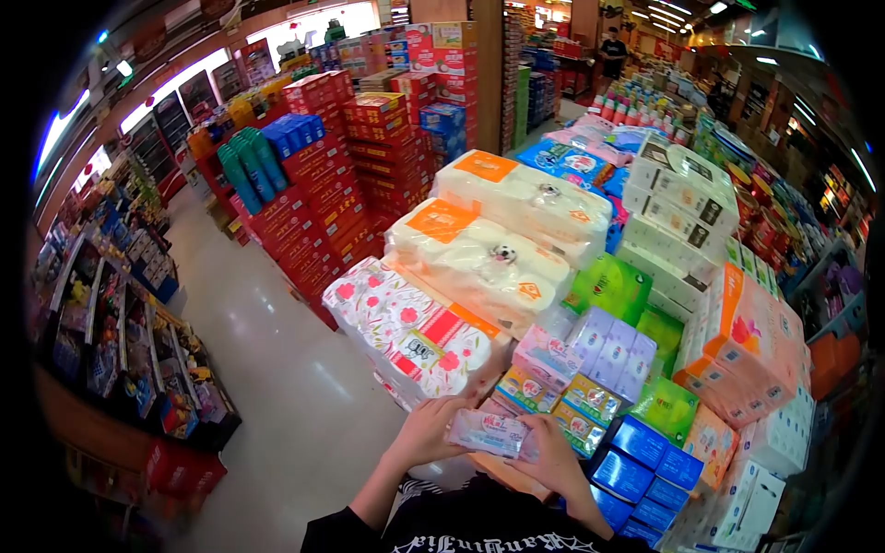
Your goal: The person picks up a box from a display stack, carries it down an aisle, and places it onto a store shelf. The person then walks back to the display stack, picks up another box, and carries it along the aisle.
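the fingers of the left hand (431, 435) are bent snugly round the left end of a small pink-and-white packet (489, 434); those of the right hand (555, 453) grip its right end. from the packet, the black shirt (489, 527) lies at six o'clock, a pink pack (548, 359) at one, blue packs (634, 468) between three and four, a flowered bundle (406, 323) at eleven, and, farther out that way, stacked red boxes (313, 217).

Aisle floor (277, 396) is giving L hand (430, 431) free rm; flower-print pk (406, 327) is blocking fwd, blue pks (619, 476) are flanking R hand (553, 456).
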A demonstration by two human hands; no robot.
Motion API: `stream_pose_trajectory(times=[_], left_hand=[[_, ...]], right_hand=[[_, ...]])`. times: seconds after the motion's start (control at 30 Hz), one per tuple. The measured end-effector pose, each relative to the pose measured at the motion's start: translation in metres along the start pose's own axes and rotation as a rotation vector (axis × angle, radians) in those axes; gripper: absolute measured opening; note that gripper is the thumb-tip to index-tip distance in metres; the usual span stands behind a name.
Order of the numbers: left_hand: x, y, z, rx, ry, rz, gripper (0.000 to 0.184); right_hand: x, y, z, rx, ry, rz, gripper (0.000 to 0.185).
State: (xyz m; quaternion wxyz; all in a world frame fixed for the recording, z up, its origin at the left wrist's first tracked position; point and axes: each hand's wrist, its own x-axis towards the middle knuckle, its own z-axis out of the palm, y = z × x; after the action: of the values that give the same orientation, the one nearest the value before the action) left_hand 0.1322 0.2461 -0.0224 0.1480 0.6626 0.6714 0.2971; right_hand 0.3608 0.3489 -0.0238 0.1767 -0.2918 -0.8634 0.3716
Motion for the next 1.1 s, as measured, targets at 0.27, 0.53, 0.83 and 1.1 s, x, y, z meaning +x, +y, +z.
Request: stream_pose_trajectory(times=[0.27,0.53,0.83,1.1], left_hand=[[-0.086,0.002,-0.067,-0.140,0.260,-0.066,0.079],[-0.269,-0.008,-0.086,-0.578,0.772,-0.393,0.066],[-0.445,-0.002,-0.100,-0.719,1.274,-0.681,0.047],[-0.542,0.010,-0.119,-0.611,1.585,-0.865,0.039]], right_hand=[[0.026,-0.053,0.020,0.399,-0.269,-0.138,0.077],[0.017,-0.156,0.153,0.730,-0.611,-0.151,0.074],[-0.012,-0.288,0.300,0.757,-1.031,-0.179,0.057],[-0.038,-0.378,0.373,0.571,-1.433,-0.532,0.095]])
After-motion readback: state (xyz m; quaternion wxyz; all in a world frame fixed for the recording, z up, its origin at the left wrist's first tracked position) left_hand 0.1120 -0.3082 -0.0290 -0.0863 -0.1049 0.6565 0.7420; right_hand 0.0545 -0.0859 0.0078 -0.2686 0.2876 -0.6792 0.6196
